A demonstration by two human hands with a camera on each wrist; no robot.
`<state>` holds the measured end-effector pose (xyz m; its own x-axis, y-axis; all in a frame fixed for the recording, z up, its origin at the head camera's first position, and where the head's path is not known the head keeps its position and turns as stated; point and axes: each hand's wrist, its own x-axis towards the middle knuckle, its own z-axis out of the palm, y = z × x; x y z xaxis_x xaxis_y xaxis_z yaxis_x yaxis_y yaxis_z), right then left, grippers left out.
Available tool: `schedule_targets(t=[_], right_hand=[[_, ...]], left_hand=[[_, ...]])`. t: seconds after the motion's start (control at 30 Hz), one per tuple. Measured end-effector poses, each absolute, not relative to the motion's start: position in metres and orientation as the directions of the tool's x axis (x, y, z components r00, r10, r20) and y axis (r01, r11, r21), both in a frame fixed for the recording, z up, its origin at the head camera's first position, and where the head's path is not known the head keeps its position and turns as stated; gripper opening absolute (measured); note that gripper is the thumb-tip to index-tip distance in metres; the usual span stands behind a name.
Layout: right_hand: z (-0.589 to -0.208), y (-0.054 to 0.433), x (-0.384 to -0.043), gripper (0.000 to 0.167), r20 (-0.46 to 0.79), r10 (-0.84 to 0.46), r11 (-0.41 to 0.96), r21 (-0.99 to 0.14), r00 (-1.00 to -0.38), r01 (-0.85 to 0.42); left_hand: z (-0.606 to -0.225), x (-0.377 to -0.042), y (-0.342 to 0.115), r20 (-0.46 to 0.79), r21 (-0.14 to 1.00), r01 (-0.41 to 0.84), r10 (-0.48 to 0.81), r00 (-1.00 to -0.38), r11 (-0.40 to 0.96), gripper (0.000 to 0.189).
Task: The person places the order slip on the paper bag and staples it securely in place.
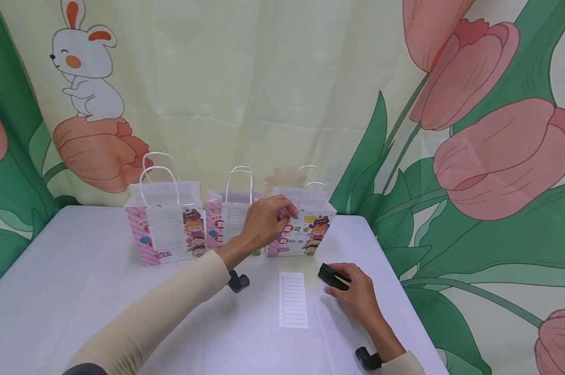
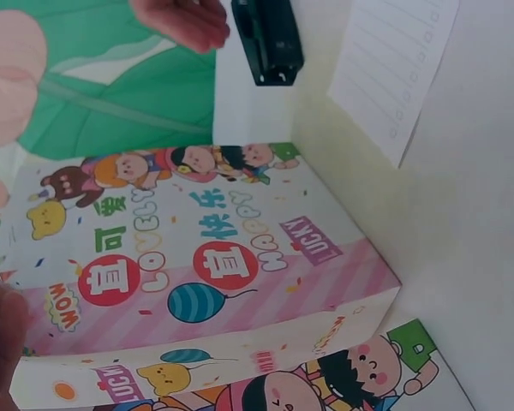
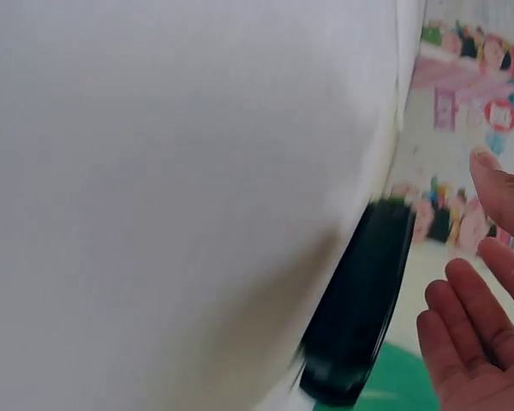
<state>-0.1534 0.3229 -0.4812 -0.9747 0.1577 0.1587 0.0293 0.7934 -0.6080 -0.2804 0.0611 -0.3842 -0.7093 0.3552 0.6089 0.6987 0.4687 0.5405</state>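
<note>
My left hand (image 1: 268, 219) is at the upper left edge of the right-hand paper gift bag (image 1: 301, 232), pinching its side between fingers and thumb. The bag stands upright, printed with cartoon children, a bear and pink stripes. In the left wrist view its printed front (image 2: 180, 240) faces the camera, fingers at the far left. My right hand (image 1: 357, 291) is beside a black stapler (image 1: 334, 276) on the table. The right wrist view shows the stapler (image 3: 360, 300) apart from the loosely spread fingers (image 3: 463, 317). A lined paper slip (image 1: 293, 300) lies between hand and bags.
Two more gift bags stand in the row: the left bag (image 1: 137, 234) and the middle bag (image 1: 214, 213), each with a lined slip on its front. White twisted handles rise from all three. Behind the white-covered table (image 1: 99, 286) hangs a printed curtain (image 1: 207, 78).
</note>
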Motion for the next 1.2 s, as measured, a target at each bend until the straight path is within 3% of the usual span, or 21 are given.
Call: schedule_targets(t=[0.77,1.2], right_hand=[[-0.49,0.265,-0.164,0.06,0.026,-0.042,0.76,-0.649,-0.999,-0.049],[-0.492,0.261,-0.163,0.062,-0.037,-0.089,0.83,-0.555,-0.995,-0.053]], left_hand=[[-0.386,-0.281,0.063,0.602,0.533,0.682,0.342,-0.722,0.501,0.015],[-0.386,-0.28,0.063,0.609,0.529,0.689,0.343,-0.715,0.496,0.014]])
